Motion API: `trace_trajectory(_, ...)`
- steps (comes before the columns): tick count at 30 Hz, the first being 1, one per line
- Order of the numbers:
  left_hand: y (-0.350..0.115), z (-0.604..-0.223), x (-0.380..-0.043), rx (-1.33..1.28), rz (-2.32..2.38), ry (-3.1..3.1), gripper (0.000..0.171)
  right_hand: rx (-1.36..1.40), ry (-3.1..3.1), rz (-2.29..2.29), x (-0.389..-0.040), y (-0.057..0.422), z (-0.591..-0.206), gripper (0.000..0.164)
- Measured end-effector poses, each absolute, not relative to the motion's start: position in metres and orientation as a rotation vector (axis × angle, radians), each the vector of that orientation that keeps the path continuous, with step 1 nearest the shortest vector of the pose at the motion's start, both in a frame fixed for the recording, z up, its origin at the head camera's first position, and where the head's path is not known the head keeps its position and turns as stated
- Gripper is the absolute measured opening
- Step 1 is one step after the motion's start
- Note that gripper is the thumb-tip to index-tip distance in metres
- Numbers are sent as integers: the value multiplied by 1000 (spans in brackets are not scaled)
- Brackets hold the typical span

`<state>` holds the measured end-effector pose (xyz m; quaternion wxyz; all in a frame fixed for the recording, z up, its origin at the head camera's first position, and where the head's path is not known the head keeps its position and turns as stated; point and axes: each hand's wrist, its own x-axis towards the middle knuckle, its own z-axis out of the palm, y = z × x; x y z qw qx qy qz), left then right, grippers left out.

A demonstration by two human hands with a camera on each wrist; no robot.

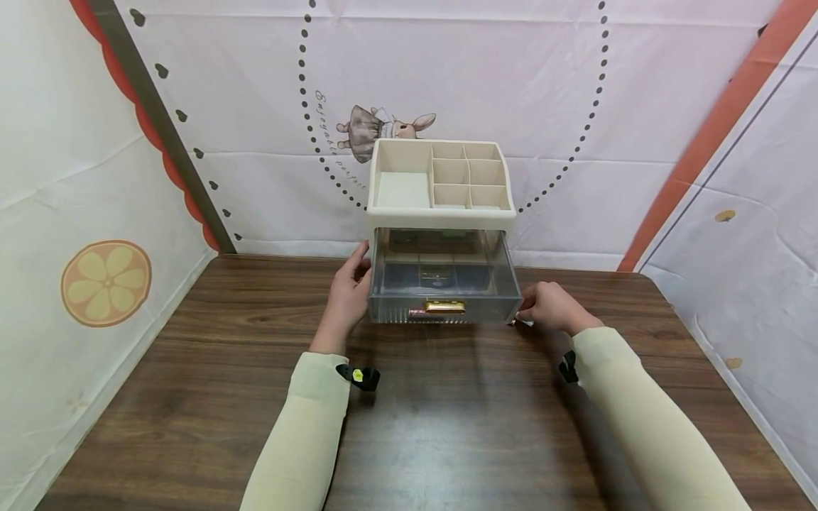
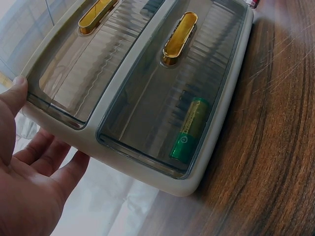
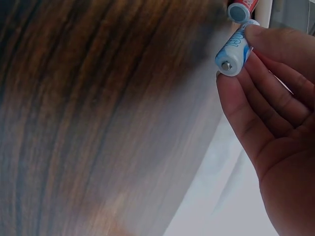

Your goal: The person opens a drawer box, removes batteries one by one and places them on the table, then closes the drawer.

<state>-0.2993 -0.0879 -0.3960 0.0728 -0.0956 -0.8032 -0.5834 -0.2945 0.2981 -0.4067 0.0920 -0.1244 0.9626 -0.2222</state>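
A cream organizer with a compartmented top stands at the back of the table. Its clear grey drawer is pulled out, a gold handle on its front. My left hand touches the organizer's left side; in the left wrist view its thumb lies at the frame's front edge, fingers against the side. My right hand, by the right front corner, pinches a white and blue battery between thumb and fingers. A red battery is just beyond its far end. A green battery shows behind a lower drawer front.
The dark wood table spreads out in front of the organizer. Printed white cloth hangs behind it and at both sides. A small pink thing shows at the pulled-out drawer's front, beside the handle.
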Motion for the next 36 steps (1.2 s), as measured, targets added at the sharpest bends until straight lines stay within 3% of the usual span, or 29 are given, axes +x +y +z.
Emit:
trace_trajectory(23,-88,-396,-298,-298,-1776,-2416,54,-390,2869,-639,-292,299,-410,5)
trace_trajectory(36,-88,-396,-298,-295,-1773,-2413,54,-377,2889,-612,-286,302,-393,13)
